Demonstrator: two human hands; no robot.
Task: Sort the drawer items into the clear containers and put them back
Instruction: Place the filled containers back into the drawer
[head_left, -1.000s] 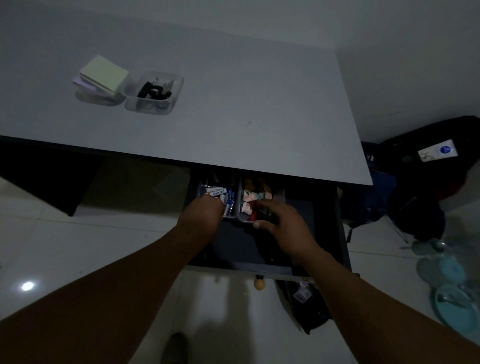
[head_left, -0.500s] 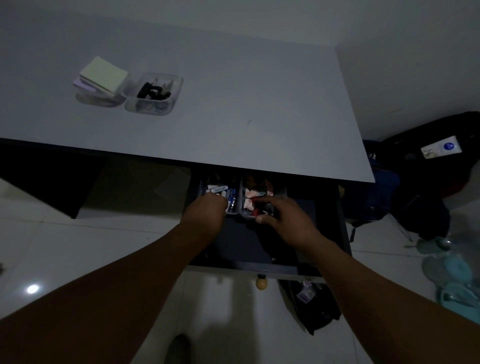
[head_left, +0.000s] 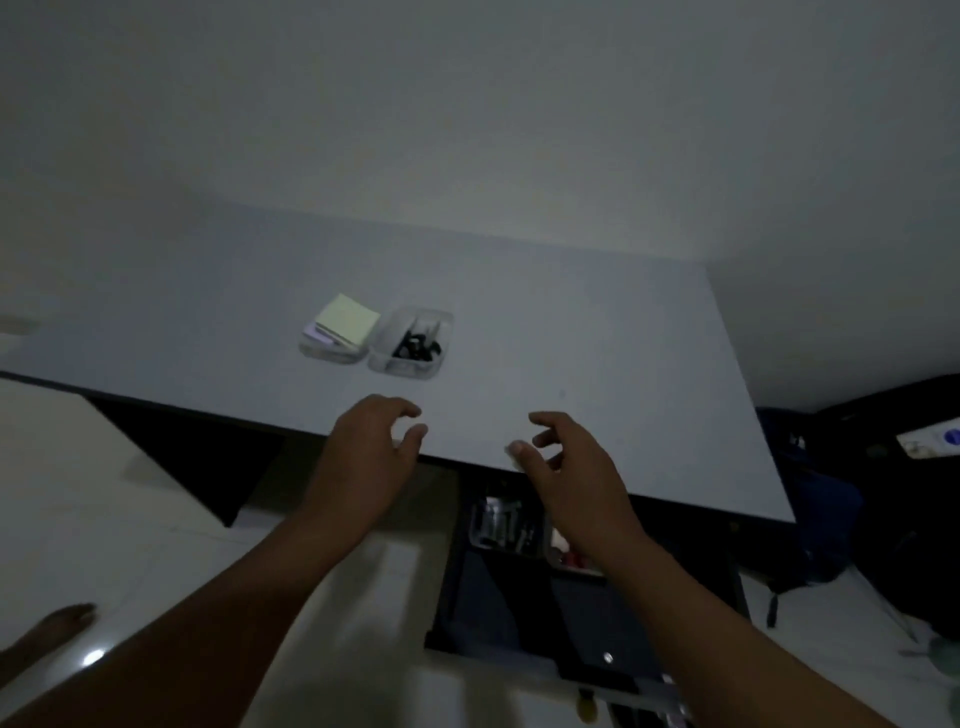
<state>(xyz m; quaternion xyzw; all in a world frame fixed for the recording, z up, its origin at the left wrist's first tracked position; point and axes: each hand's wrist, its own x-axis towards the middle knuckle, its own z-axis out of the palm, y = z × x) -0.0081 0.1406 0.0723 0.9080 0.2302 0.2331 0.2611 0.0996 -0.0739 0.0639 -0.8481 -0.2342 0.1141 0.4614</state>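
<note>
Head view: both hands now out of the drawer, raised over the desk edge; two bins left below the right hand, so stowed. Left hand and right half-open, curled, holding nothing. Two more bins ahead of the left, presumably next.

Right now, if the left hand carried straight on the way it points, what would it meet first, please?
Probably the clear container of black clips on the desk; the left hand points up toward it, open and empty, though depth is unclear.
</note>
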